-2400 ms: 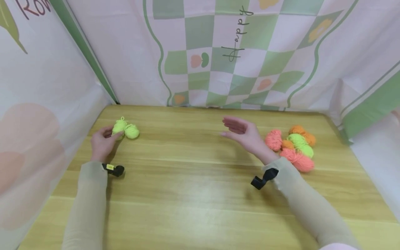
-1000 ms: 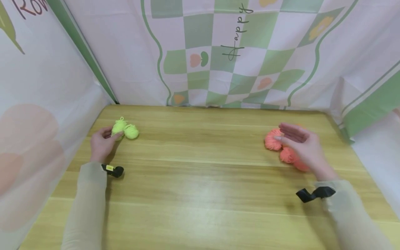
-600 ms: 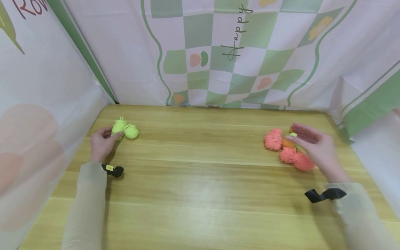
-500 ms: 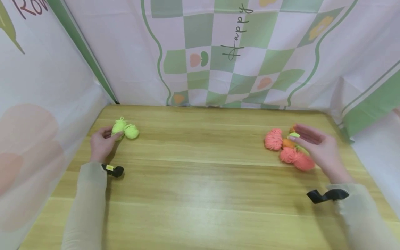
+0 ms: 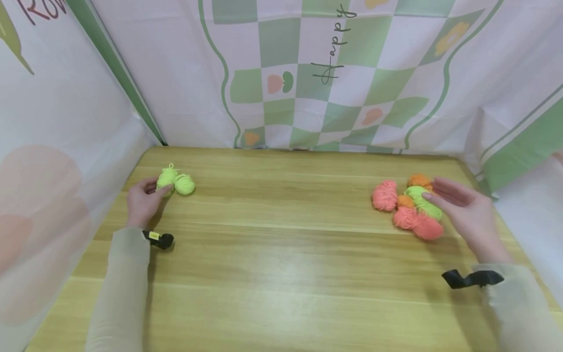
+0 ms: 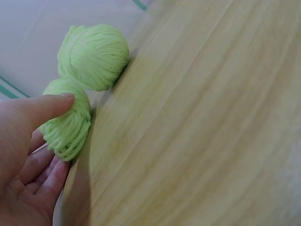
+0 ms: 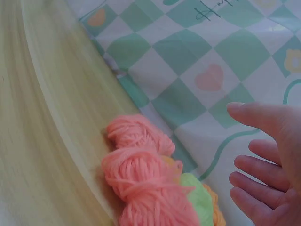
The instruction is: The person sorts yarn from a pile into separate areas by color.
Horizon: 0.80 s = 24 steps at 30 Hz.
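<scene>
My left hand [image 5: 142, 203] is at the far left of the table, its thumb and fingers pinching a yellow-green ball of yarn [image 6: 70, 134] that touches the wood. A second yellow-green yarn ball [image 5: 184, 185] lies against it on the right. On the other side, my right hand [image 5: 472, 215] hovers with straight, spread fingers and holds nothing. Just left of it is a cluster of yarn: a coral ball [image 5: 384, 195], an orange one [image 5: 420, 182], a yellow-green skein [image 5: 422, 201] and more coral yarn [image 5: 428, 228]. The right fingertips overlap the cluster's right edge in the head view.
A wood-grain table [image 5: 281, 254] stretches between the hands. Behind it hangs a checked green and white curtain [image 5: 316, 83], with more cloth on both sides. Each wrist carries a small black camera, such as the left one [image 5: 160, 239].
My right hand has moved right from the table's middle, passing over the yarn cluster to its right edge and uncovering the orange and yellow-green yarn. My left hand stays on its yarn ball.
</scene>
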Tool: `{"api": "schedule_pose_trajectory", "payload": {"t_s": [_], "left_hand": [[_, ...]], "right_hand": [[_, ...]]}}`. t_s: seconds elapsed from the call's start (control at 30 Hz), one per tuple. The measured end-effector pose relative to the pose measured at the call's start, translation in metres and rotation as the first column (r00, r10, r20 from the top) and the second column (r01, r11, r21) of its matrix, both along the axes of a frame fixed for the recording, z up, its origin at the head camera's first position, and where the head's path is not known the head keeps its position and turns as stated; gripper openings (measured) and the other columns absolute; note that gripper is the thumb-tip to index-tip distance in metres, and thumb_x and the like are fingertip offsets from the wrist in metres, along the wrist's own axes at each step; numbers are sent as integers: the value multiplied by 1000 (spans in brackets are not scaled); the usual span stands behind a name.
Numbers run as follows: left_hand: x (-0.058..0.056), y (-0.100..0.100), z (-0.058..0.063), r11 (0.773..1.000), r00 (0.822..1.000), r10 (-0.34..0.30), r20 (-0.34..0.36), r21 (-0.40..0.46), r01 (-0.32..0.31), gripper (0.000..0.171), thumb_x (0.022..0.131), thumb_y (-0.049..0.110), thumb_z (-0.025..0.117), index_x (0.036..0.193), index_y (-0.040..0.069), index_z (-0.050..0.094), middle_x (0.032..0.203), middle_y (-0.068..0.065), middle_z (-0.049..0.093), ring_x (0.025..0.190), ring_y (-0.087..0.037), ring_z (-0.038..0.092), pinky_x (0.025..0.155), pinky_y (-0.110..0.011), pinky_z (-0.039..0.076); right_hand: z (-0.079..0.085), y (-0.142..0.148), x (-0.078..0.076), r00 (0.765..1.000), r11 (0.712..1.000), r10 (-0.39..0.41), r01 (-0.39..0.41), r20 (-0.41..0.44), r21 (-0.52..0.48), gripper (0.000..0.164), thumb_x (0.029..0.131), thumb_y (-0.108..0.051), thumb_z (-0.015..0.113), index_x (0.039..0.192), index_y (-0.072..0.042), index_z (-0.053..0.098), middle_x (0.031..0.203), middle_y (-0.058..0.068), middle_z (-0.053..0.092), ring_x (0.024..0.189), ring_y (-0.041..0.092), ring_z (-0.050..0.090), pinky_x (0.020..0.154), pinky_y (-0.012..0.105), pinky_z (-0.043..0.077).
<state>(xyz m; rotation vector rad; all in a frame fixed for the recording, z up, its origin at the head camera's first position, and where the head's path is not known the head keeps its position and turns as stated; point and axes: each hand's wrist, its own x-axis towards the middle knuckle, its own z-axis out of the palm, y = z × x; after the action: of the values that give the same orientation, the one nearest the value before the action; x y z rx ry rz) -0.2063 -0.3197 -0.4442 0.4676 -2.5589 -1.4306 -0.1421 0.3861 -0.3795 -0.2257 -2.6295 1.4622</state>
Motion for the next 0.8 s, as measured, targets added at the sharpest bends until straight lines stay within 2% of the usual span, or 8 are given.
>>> {"api": "schedule_pose_trajectory", "payload": {"t_s": [0.17,0.37,0.8], "left_hand": [[0,0,0,1000,1000,0,-2,-2,0,64,95,34,74,143,-3,53,136,-25,58,123,-35,54,105,-44,46],[-1,-1,-1,1000,1000,6,8,2,-6,65,95,34,74,143,-3,52,137,-25,58,123,-34,53,105,-43,46],[0,0,-1,1000,1000,1,-2,-5,-1,64,95,35,74,143,-3,53,136,-24,59,121,-33,54,102,-40,47]], "right_hand": [[-7,7,3,999,999,-38,37,31,23,69,93,-37,77,152,-13,49,145,-2,57,105,-10,55,82,5,45],[-16,18,7,997,998,-61,60,39,31,70,93,-35,77,151,-10,48,145,1,57,103,-11,55,80,4,45],[-32,31,13,995,993,-60,51,86,104,74,94,-44,73,151,-7,47,144,13,56,101,-8,53,76,5,44]]}}
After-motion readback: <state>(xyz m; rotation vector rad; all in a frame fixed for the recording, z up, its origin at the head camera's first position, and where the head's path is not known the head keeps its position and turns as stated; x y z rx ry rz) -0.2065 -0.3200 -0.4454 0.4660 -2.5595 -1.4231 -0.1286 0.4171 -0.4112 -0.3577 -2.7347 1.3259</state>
